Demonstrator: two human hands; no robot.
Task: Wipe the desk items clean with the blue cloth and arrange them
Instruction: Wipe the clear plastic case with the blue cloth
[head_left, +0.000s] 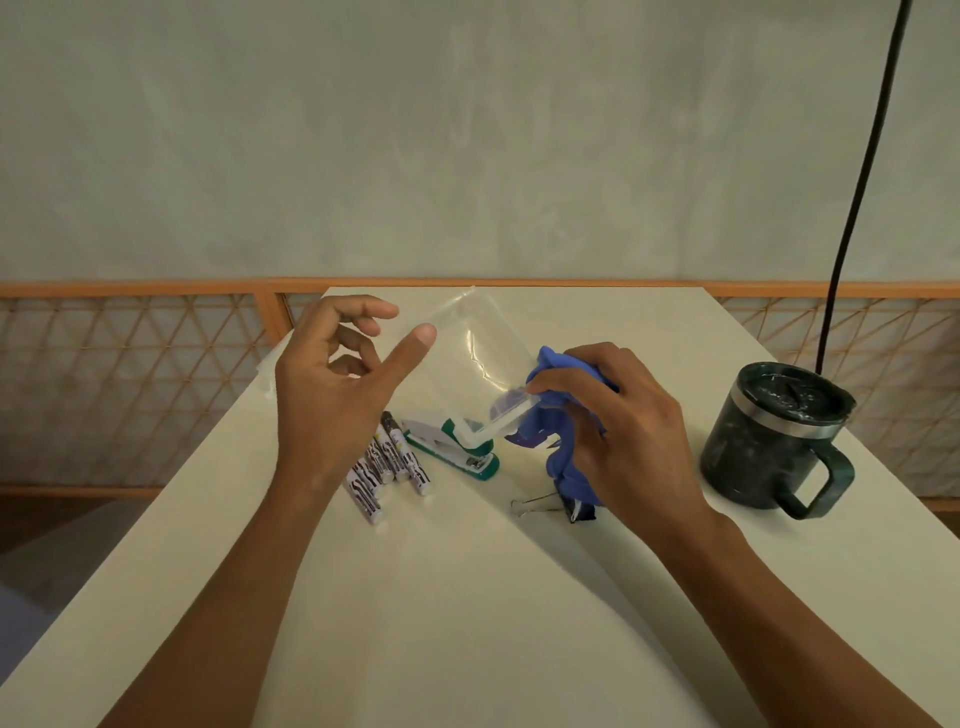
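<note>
I see the right hand (618, 431) closed around the bunched blue cloth (566, 410), with thumb and fingertips also pinching the near corner of a clear plastic container (472, 358), which is held tilted above the desk (467, 597). The left hand (332, 400) is spread wide, fingers loosely curled and thumb extended toward the container's left edge; I cannot tell whether the thumb touches it. Beneath the container lies a green-and-white stapler (457, 457). Just left of it, several white markers (389, 467) lie side by side, partly hidden by the left hand. A binder clip (540, 504) rests near the cloth's hanging end. A dark lidded mug (774, 436) stands upright, well to the right.
</note>
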